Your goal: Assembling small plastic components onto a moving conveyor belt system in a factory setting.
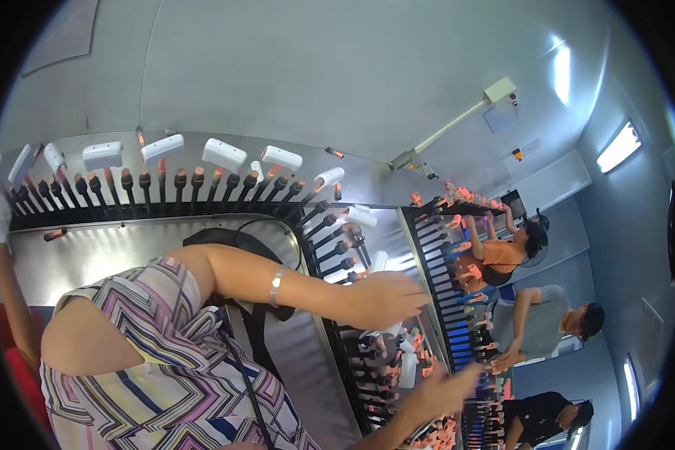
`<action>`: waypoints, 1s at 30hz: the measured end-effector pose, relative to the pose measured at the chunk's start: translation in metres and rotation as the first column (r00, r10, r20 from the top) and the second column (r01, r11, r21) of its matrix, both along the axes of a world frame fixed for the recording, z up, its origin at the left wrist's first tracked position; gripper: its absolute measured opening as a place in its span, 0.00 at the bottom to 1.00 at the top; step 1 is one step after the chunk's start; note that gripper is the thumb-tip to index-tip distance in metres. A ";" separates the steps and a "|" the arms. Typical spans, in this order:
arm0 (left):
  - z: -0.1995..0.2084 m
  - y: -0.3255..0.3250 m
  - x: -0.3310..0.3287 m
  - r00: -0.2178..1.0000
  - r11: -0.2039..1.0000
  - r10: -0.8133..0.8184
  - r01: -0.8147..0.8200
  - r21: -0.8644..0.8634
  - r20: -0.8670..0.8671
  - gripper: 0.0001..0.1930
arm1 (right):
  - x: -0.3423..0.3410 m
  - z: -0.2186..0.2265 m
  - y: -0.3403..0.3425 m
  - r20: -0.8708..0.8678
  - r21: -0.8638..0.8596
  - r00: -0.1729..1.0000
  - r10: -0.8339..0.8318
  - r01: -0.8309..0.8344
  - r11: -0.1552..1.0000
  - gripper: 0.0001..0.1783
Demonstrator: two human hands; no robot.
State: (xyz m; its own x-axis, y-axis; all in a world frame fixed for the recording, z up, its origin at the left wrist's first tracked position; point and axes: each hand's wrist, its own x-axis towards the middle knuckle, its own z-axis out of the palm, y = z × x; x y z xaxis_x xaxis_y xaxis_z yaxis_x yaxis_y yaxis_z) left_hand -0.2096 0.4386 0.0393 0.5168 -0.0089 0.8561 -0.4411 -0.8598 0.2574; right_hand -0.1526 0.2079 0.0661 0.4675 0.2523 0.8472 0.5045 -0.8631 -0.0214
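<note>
The picture is turned on its side. My left hand (386,298), with a silver bracelet on its wrist, reaches over a row of black pegs (367,352) on a long rack. Its back faces me and its fingers curl down. A white piece (406,358) shows just under it; whether the hand grips it is hidden. My right hand (444,391) comes in from the lower edge with its fingers spread. It touches the orange-tipped pegs (427,367) and holds nothing that I can see.
A curved line of black pegs (165,184) carries white capped pieces (223,154) along the metal bench (90,255). A second rack with orange-tipped pegs (457,225) runs beside it. Three other people work there, one in an orange top (499,255).
</note>
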 end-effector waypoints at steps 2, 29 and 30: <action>0.023 0.004 0.013 0.991 1.000 0.028 -0.028 -0.003 0.128 0.23 | -0.004 -0.053 0.033 -0.558 -0.282 0.808 -0.188 0.028 0.959 0.43; 0.016 0.045 0.023 0.995 0.986 0.067 -0.077 0.149 0.071 0.32 | -0.028 0.016 -0.026 0.126 0.118 0.964 -0.232 0.218 0.969 0.37; 0.022 0.036 0.010 0.995 0.988 0.022 -0.036 0.152 0.094 0.30 | -0.032 0.012 -0.027 0.197 0.085 0.916 -0.349 0.339 0.937 0.37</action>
State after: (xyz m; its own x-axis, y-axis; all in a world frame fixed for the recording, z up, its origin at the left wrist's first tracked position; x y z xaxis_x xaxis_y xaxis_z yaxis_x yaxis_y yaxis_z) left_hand -0.1994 0.4751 0.0609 0.4377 -0.1303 0.8896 -0.4311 -0.8987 0.0805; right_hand -0.1849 0.1807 0.0781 0.3326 0.0639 0.9409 0.1741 -0.9847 0.0053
